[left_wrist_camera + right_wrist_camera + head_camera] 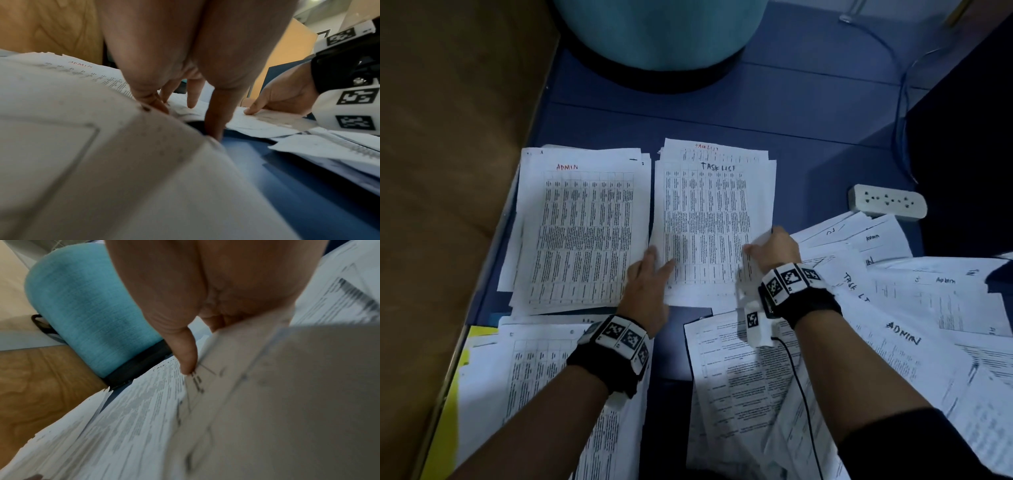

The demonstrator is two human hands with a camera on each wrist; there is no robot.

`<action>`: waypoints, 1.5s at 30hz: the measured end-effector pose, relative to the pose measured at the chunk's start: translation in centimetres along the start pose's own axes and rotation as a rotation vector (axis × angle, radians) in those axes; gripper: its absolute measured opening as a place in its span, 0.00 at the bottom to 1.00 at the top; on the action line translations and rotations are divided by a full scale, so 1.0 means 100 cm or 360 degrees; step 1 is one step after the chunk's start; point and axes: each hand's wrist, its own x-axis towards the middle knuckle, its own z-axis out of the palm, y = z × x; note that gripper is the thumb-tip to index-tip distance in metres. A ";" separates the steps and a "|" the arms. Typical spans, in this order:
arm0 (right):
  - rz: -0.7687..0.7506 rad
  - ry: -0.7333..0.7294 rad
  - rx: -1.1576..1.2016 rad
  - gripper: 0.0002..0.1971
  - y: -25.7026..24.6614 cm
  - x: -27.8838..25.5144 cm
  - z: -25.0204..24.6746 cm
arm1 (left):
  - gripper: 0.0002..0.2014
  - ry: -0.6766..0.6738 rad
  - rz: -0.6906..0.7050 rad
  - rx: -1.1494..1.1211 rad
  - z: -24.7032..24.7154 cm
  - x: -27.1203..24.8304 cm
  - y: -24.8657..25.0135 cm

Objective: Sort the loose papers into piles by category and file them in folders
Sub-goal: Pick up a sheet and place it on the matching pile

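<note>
Two sorted piles lie side by side on the blue floor: the ADMIN pile (582,226) on the left and the TASK LIST pile (712,219) to its right. My left hand (657,262) rests with straight, spread fingers (193,97) on the TASK LIST pile's lower left edge, beside the gap between the piles. My right hand (762,246) pinches the lower right edge of the top TASK LIST sheet (257,386), thumb on top and fingers curled beneath, and that edge is lifted. How many sheets it holds is hidden.
Loose papers (900,315) marked ADMIN and TASK LIST fan out at right; more papers (736,383) lie in front. A yellow folder (446,421) sits under sheets at lower left. A white power strip (887,202), a teal stool (661,31) and a wooden panel (448,171) border the area.
</note>
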 end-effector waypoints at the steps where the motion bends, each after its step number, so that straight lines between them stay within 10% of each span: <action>1: -0.0014 -0.0007 -0.0013 0.26 0.001 0.002 0.000 | 0.40 0.0020 -0.0012 -0.0016 0.000 0.001 0.000; 10: -0.0355 -0.0007 0.0509 0.14 -0.003 -0.003 -0.023 | 0.41 -0.0050 -0.0094 -0.0212 -0.003 0.005 -0.005; 18: -0.1091 0.0019 0.0511 0.06 0.025 -0.100 -0.098 | 0.42 0.0175 0.0029 -0.1152 -0.030 -0.009 0.011; 22: -0.1296 -0.0076 0.0735 0.18 0.041 -0.158 -0.125 | 0.41 0.0164 0.0217 -0.1448 -0.057 -0.030 0.037; 25: -0.1310 -0.0098 0.0961 0.30 0.055 -0.181 -0.137 | 0.38 0.0232 0.0366 -0.1694 -0.077 -0.051 0.053; 29: -0.1198 0.0057 0.0989 0.20 0.074 -0.189 -0.129 | 0.12 0.0631 0.0310 -0.1391 -0.091 -0.081 0.078; 34: -0.1159 0.0275 0.1120 0.21 0.090 -0.200 -0.121 | 0.15 0.1002 0.0478 -0.1111 -0.083 -0.116 0.096; 45: -0.0591 0.0194 0.0974 0.27 0.145 -0.194 -0.056 | 0.18 0.0622 0.0100 -0.1418 -0.003 -0.139 0.089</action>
